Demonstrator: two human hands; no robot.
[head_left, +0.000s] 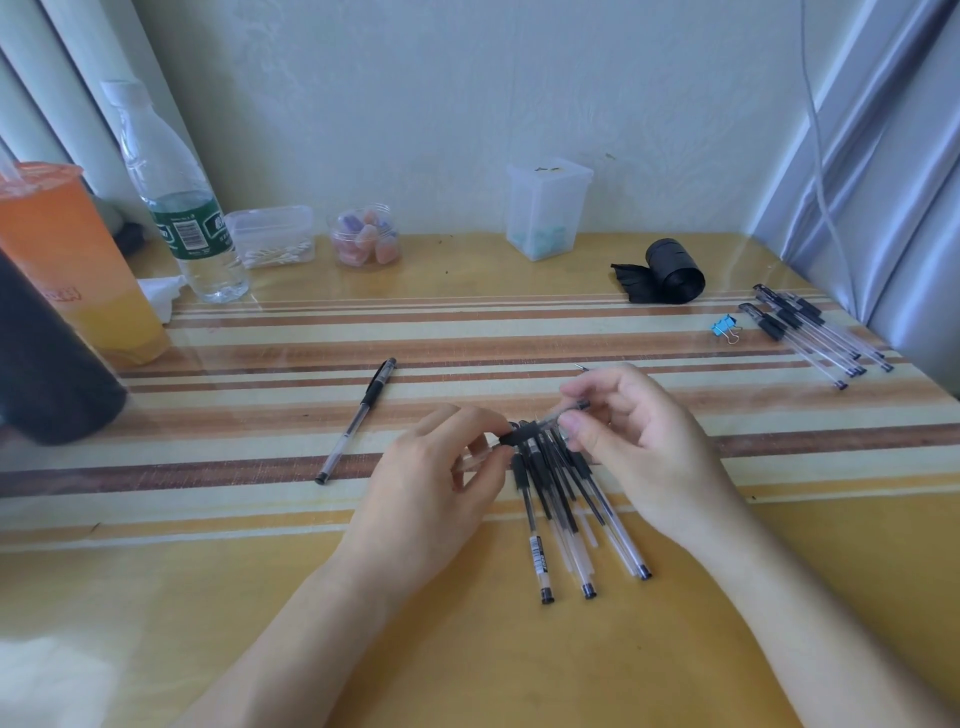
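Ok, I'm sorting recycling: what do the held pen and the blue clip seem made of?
The held pen: likely clear glossy plastic, since you see through its barrel; black grip looks matte, maybe rubber. The blue clip: probably painted metal, with bare shiny wire handles.

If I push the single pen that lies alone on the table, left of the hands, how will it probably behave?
The single pen looks stiff: its slim clear barrel lies straight. It is probably light, being thin plastic. On the glossy table its round barrel may roll if pushed sideways and slide easily if pushed lengthwise.
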